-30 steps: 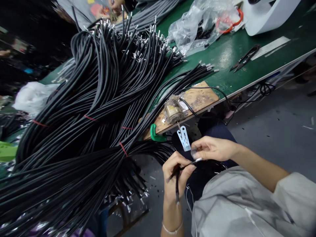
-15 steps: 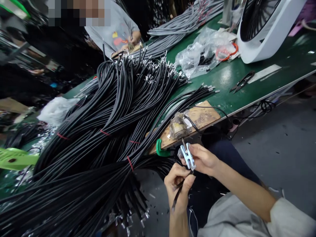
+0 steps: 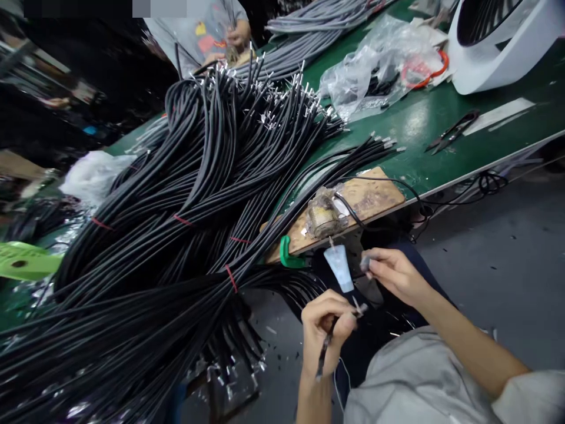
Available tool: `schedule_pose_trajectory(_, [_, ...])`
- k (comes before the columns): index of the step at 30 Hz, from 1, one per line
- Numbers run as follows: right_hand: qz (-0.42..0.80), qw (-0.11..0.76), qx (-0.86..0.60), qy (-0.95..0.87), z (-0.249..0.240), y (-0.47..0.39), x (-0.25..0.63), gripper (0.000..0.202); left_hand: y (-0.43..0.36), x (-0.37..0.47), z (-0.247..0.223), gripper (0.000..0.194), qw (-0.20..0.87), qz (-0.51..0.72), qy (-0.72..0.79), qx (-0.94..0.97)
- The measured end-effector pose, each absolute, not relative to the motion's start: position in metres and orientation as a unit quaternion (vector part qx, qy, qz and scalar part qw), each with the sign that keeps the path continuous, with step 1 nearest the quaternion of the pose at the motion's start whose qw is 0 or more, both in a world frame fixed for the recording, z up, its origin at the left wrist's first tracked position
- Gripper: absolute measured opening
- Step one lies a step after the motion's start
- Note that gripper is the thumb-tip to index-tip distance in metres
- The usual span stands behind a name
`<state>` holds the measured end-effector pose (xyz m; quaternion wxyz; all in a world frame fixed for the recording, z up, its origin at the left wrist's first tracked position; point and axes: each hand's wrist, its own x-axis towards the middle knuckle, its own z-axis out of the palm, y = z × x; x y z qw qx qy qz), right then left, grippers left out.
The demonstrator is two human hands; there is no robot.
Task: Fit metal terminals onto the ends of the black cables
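Observation:
My left hand (image 3: 324,321) is closed round a black cable (image 3: 322,359), whose stripped end with short pale wires sticks out past the thumb. Just above it, a light blue clip (image 3: 339,268) sits on the shaft of a small motor (image 3: 324,215), its outline smeared so its two arms no longer show apart. To the right of the clip, and apart from it, my right hand (image 3: 395,274) has thumb and fingers pinched together. Something grey shows at those fingertips; whether it is a finger cover or a held piece I cannot make out.
The motor is fixed to a wooden board (image 3: 375,191) beside a green clamp (image 3: 289,254). Bundles of black cables (image 3: 198,194) cover the left side. Snips (image 3: 452,132), a plastic bag (image 3: 366,65) and a white fan (image 3: 485,65) lie on the green table (image 3: 415,126). A co-worker (image 3: 198,35) sits opposite.
My right hand has let go of the light blue clip and moved right. The clip now looks blurred instead of sharp. The cable end has come away from the clip, still in my left hand.

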<state>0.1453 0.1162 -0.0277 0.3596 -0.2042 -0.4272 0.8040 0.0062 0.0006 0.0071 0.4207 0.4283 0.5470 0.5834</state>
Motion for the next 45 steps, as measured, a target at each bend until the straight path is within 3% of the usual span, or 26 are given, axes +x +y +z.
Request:
schedule_pose_trajectory(4, [0.586, 0.338, -0.121, -0.726, 0.005, 0.104, 0.157, 0.015, 0.003, 0.007, 0.005, 0.019, 0.476, 0.501, 0.592, 0.416])
schedule_pose_trajectory(7, [0.484, 0.352, -0.101, -0.795, 0.020, 0.095, 0.154, 0.005, 0.003, 0.008, 0.005, 0.023, 0.483, 0.495, 0.605, 0.395])
schedule_pose_trajectory(11, [0.455, 0.340, -0.083, -0.819, 0.018, 0.087, 0.149, 0.013, 0.003, 0.008, 0.007, 0.018, 0.493, 0.467, 0.627, 0.381])
schedule_pose_trajectory(14, [0.449, 0.420, -0.115, -0.780, 0.010, 0.083, 0.145, 0.004, -0.001, 0.004, 0.006, 0.016, 0.472, 0.486, 0.614, 0.405])
schedule_pose_trajectory(17, [0.477, 0.471, -0.154, -0.726, 0.005, 0.082, 0.142, 0.012, -0.010, -0.001, 0.004, 0.003, 0.441, 0.532, 0.580, 0.431])
schedule_pose_trajectory(24, [0.375, 0.556, -0.274, -0.689, -0.001, 0.063, 0.124, 0.020, -0.024, 0.020, 0.004, 0.012, 0.349, 0.553, 0.665, 0.361])
schedule_pose_trajectory(27, [0.475, 0.561, -0.284, -0.615, -0.004, 0.052, 0.118, 0.015, -0.022, 0.032, 0.001, 0.022, 0.372, 0.566, 0.672, 0.300])
schedule_pose_trajectory(31, [0.760, 0.449, -0.256, -0.394, -0.004, 0.049, 0.116, 0.025, -0.020, 0.035, -0.001, 0.024, 0.373, 0.594, 0.653, 0.287])
schedule_pose_trajectory(34, [0.867, 0.367, -0.218, -0.255, -0.004, 0.054, 0.116, 0.030, -0.019, 0.030, 0.003, 0.028, 0.367, 0.577, 0.652, 0.328])
schedule_pose_trajectory(36, [0.881, 0.339, -0.201, -0.263, -0.006, 0.059, 0.117, 0.031, -0.018, 0.026, 0.007, 0.034, 0.370, 0.552, 0.656, 0.358])
schedule_pose_trajectory(40, [0.812, 0.365, -0.218, -0.399, -0.010, 0.071, 0.127, 0.035, -0.016, 0.021, 0.013, 0.046, 0.393, 0.523, 0.657, 0.375])
schedule_pose_trajectory(45, [0.733, 0.365, -0.233, -0.525, -0.007, 0.079, 0.143, 0.034, -0.010, 0.015, 0.018, 0.040, 0.409, 0.477, 0.653, 0.421])
